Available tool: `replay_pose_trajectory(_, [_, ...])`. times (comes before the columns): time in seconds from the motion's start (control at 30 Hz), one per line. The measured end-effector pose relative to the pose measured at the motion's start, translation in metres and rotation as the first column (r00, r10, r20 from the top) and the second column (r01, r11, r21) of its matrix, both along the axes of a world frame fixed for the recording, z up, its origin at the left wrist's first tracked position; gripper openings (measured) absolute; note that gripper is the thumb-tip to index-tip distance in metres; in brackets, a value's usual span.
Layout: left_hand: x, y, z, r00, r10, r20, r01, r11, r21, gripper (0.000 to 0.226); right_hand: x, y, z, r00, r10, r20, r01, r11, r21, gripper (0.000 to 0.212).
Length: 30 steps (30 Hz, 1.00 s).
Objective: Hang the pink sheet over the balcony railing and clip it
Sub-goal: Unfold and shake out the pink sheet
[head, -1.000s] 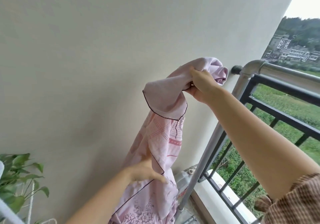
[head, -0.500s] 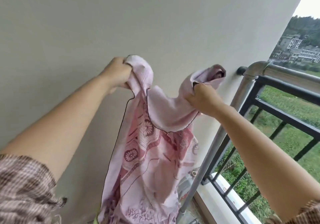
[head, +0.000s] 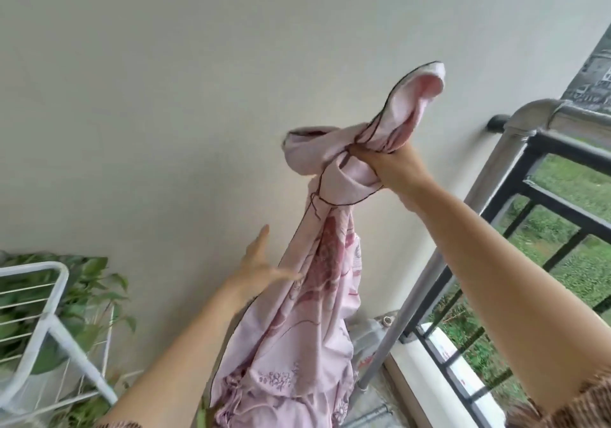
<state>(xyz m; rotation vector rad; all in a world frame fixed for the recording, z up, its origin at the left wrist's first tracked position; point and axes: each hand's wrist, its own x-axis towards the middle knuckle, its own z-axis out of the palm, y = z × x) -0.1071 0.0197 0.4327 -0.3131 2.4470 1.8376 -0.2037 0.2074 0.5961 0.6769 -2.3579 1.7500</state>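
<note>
The pink sheet (head: 310, 298), patterned in darker pink with a dark hem, hangs bunched in front of the pale wall. My right hand (head: 386, 166) grips its gathered top, raised high, with loose folds sticking out above the fist. Lower down, my left hand (head: 261, 268) is spread with straight fingers, its fingertips touching the hanging sheet's left edge. The balcony railing (head: 568, 113), a grey metal top tube over black bars, runs along the right, apart from the sheet. No clip is in view.
A white wire rack (head: 43, 308) stands at the lower left with green leafy plants (head: 96, 285) behind it. A grey container (head: 373, 331) sits on the floor by the railing post. Beyond the bars lies green grass.
My left hand has let go of the sheet's top and dropped down to its hanging side. My right hand now holds the whole gathered top, raised higher. The view has tilted down.
</note>
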Motion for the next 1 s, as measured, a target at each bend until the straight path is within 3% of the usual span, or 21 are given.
replay_pose_trajectory(0.03, [0.010,0.005,-0.037,0.994,-0.033,0.103,0.035,0.999,-0.015,0.120,0.005,0.001,0.006,1.000,0.018,0.018,-0.017,0.998,-0.052,0.014])
replay_pose_trajectory(0.07, [0.015,0.009,-0.068,0.988,-0.062,0.141,0.062,0.998,0.004,0.100,0.009,0.003,0.011,0.999,0.036,0.040,-0.032,0.995,-0.098,0.014])
replay_pose_trajectory(0.13, [0.017,0.015,-0.109,0.992,-0.015,0.128,0.015,1.000,-0.001,0.040,0.015,0.010,0.019,0.994,0.053,0.096,-0.040,0.990,-0.133,0.014])
replay_pose_trajectory(0.17, [0.012,0.014,-0.122,0.993,0.036,0.109,-0.033,0.999,-0.035,0.025,0.018,0.015,0.024,0.993,0.058,0.104,-0.043,0.989,-0.144,0.014])
replay_pose_trajectory(0.23, [0.004,0.003,-0.131,0.985,0.065,0.161,-0.040,0.987,-0.157,0.014,0.022,0.030,0.033,0.997,0.015,0.075,-0.001,0.984,-0.179,0.014])
replay_pose_trajectory(0.3, [-0.006,-0.018,-0.125,0.971,0.076,0.226,0.016,0.925,-0.379,0.024,0.021,0.049,0.040,0.988,-0.149,-0.034,0.144,0.982,-0.120,0.011])
replay_pose_trajectory(0.33, [-0.011,-0.034,-0.110,0.961,0.121,0.250,0.009,0.887,-0.461,0.026,0.019,0.057,0.041,0.957,-0.256,-0.133,0.259,0.966,0.006,0.006])
replay_pose_trajectory(0.4, [-0.024,-0.061,-0.070,0.950,0.252,0.186,-0.122,0.844,-0.522,0.027,0.012,0.070,0.036,0.864,-0.374,-0.339,0.481,0.811,0.333,0.008])
replay_pose_trajectory(0.43, [-0.033,-0.070,-0.037,0.955,0.276,0.112,-0.179,0.833,-0.524,0.025,0.009,0.071,0.030,0.851,-0.375,-0.369,0.517,0.726,0.454,0.010])
replay_pose_trajectory(0.47, [-0.042,-0.072,-0.003,0.958,0.287,0.000,-0.248,0.828,-0.502,0.024,0.011,0.069,0.025,0.873,-0.344,-0.346,0.484,0.703,0.521,0.010])
replay_pose_trajectory(0.53, [-0.051,-0.055,0.076,0.936,0.198,-0.290,-0.306,0.865,-0.398,0.026,0.018,0.053,0.014,0.971,-0.189,-0.149,0.240,0.805,0.542,0.011])
replay_pose_trajectory(0.57, [-0.049,-0.036,0.114,0.901,0.112,-0.418,-0.270,0.901,-0.340,0.028,0.026,0.042,0.009,0.999,-0.045,0.000,0.039,0.855,0.518,0.018])
replay_pose_trajectory(0.63, [-0.037,0.008,0.173,0.829,-0.057,-0.556,-0.118,0.955,-0.274,0.033,0.040,0.014,-0.004,0.954,0.224,0.198,-0.292,0.847,0.444,0.018])
replay_pose_trajectory(0.67, [-0.031,0.025,0.188,0.812,-0.140,-0.567,-0.018,0.964,-0.264,0.028,0.045,0.001,-0.012,0.942,0.264,0.206,-0.329,0.843,0.426,0.013])
replay_pose_trajectory(0.73, [-0.016,0.042,0.197,0.798,-0.268,-0.540,0.150,0.956,-0.252,0.023,0.048,-0.016,-0.023,0.980,0.182,0.081,-0.199,0.890,0.409,0.020])
replay_pose_trajectory(0.8, [-0.008,0.029,0.179,0.811,-0.199,-0.550,0.148,0.979,-0.137,0.053,0.043,-0.016,-0.024,0.997,0.049,-0.067,-0.016,0.901,0.433,0.032])
replay_pose_trajectory(0.87, [-0.006,0.001,0.136,0.891,0.009,-0.454,-0.034,0.998,-0.046,0.082,0.038,-0.005,-0.018,0.998,-0.015,-0.054,0.035,0.924,0.380,0.026])
replay_pose_trajectory(0.9, [-0.003,-0.010,0.109,0.953,0.049,-0.299,-0.078,0.993,-0.088,0.096,0.038,0.001,-0.014,1.000,-0.022,-0.008,0.024,0.947,0.321,0.022])
replay_pose_trajectory(0.93, [0.000,-0.017,0.078,0.997,0.023,-0.080,-0.035,0.987,-0.159,0.109,0.038,0.004,-0.011,0.999,-0.021,0.031,0.013,0.968,0.252,0.019])
replay_pose_trajectory(1.0, [0.011,-0.011,0.021,0.952,-0.100,0.289,0.176,0.952,-0.250,0.113,0.045,0.004,-0.001,0.999,-0.025,0.048,0.018,0.987,0.157,0.018])
